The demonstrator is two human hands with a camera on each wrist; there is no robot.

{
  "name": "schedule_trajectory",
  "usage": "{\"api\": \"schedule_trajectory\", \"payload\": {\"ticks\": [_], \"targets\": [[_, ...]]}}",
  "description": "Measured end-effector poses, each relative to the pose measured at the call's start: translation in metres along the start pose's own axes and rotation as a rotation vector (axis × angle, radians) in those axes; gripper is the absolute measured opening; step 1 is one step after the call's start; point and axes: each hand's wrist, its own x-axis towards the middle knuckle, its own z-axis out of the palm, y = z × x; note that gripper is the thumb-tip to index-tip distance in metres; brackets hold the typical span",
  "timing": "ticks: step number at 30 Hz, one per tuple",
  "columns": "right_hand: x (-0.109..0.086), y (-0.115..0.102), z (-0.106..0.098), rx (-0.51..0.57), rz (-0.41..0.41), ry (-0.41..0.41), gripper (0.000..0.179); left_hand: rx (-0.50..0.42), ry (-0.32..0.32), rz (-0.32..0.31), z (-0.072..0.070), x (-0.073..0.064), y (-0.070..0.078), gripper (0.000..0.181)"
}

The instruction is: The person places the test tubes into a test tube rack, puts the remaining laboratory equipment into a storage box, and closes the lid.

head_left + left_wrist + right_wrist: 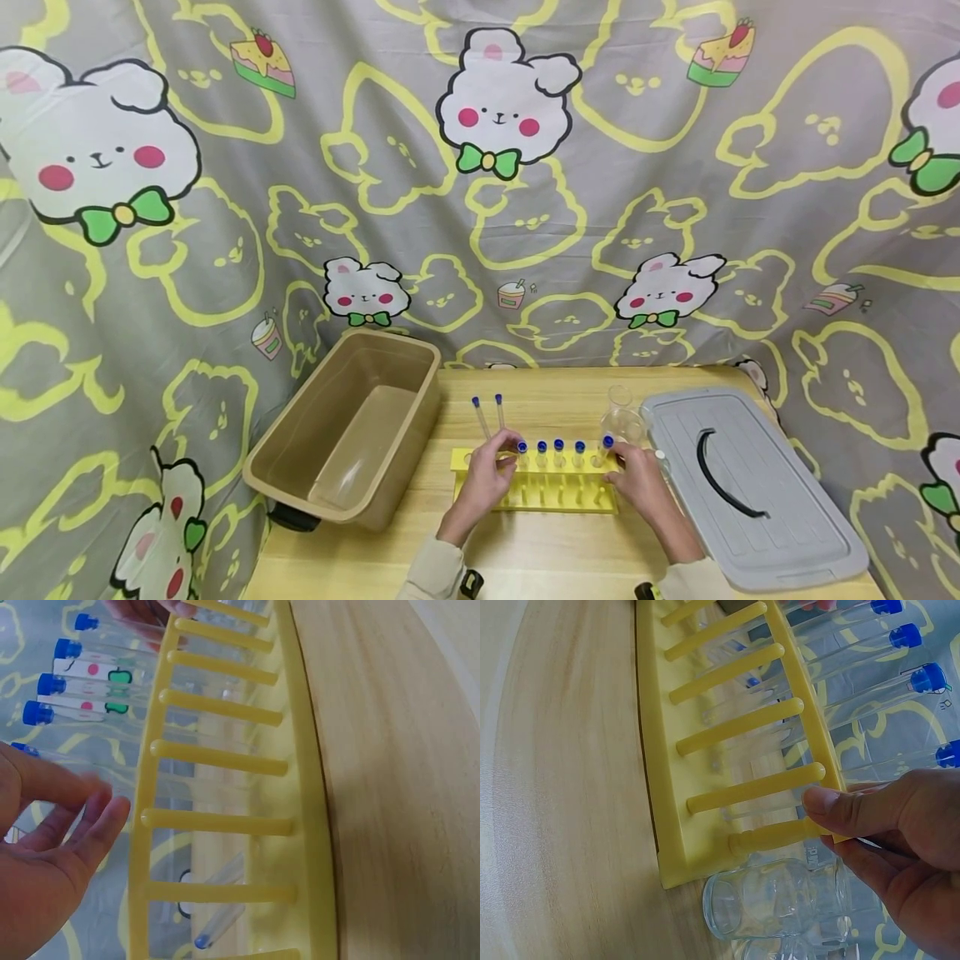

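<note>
A yellow test tube rack [540, 500] stands on the table with several capped tubes upright in its top row. My right hand [639, 479] grips the rack's right end; in the right wrist view the thumb [821, 799] presses the top plate and the fingers are partly hidden behind it. Beside it rises the rightmost test tube [607, 446], blue-capped. My left hand [487, 473] is by the leftmost standing test tube [522, 451], its fingers loosely bent. In the left wrist view the fingers [105, 832] show nothing between them; whether they touch that tube is unclear.
Two loose blue-capped tubes [500, 412] lie behind the rack on the left. Clear glass vessels [621, 421] stand behind its right end. A brown plastic bin [405, 450] is on the left, a grey lid [750, 467] with a black handle on the right. A patterned curtain [525, 225] closes the back.
</note>
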Motion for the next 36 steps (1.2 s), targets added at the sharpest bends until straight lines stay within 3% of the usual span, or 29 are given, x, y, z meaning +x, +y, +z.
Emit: {"api": "schedule_trajectory", "payload": {"ticks": [9,18,26,29,36], "targets": [[0.0,-0.001,-0.002,-0.007,-0.003,0.011,0.037,0.075,0.032,0.038,-0.016,0.016,0.008,0.038],[-0.003,0.0,-0.002,0.021,0.022,0.018,0.04,0.124,0.03,-0.051,-0.029,0.045,0.017,0.019],[-0.004,-0.001,-0.001,0.012,0.028,0.014,0.039,0.165,0.007,-0.036,-0.034,0.074,0.013,0.016],[-0.005,-0.001,-0.001,0.027,0.026,0.007,0.04,0.173,0.01,-0.081,-0.034,0.082,0.012,0.017],[-0.006,-0.001,-0.001,0.041,0.017,0.011,0.041,0.178,0.006,-0.263,-0.027,0.096,0.002,0.022]]}}
